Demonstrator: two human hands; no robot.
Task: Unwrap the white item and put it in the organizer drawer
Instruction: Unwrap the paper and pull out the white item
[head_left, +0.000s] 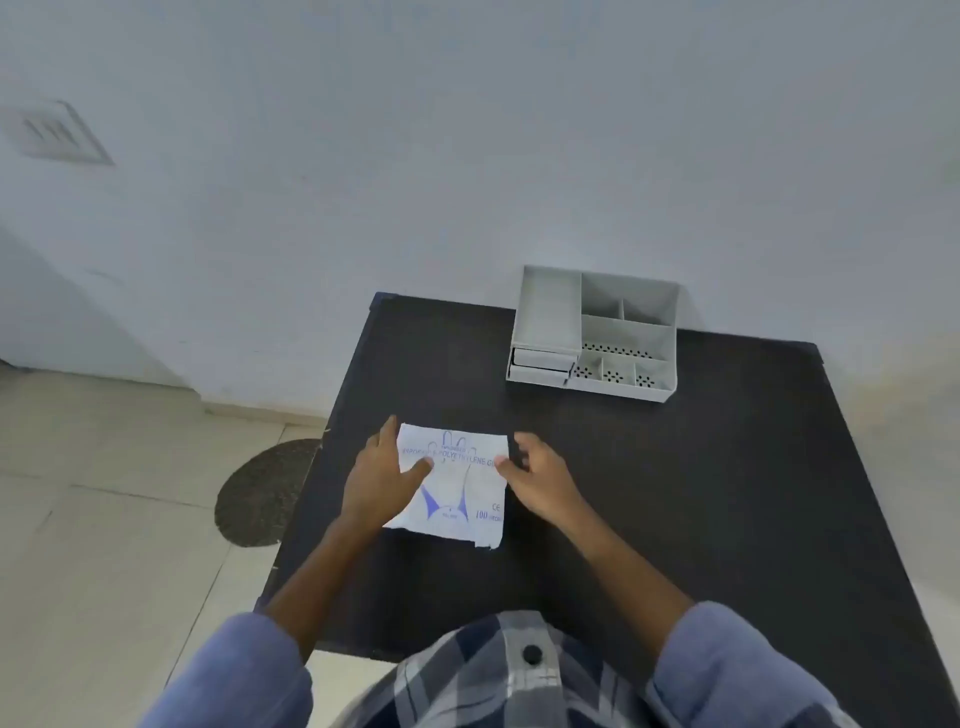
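Note:
A flat white packet (460, 488) with blue print lies on the black table (675, 493), a little left of its middle. My left hand (379, 478) rests on the packet's left edge, thumb lying across its surface, fingers spread. My right hand (540, 478) touches the packet's right edge with its fingertips, fingers loosely curled. Neither hand has lifted it. The grey organizer (595, 332) stands at the table's far edge against the wall. Its two small drawers (543, 364) sit at the front left and look shut.
The organizer has several open compartments, some with perforated floors. A pale wall rises right behind the table. To the left the table edge drops to a tiled floor with a dark round mat (265, 493). My checked shirt fills the bottom of the view.

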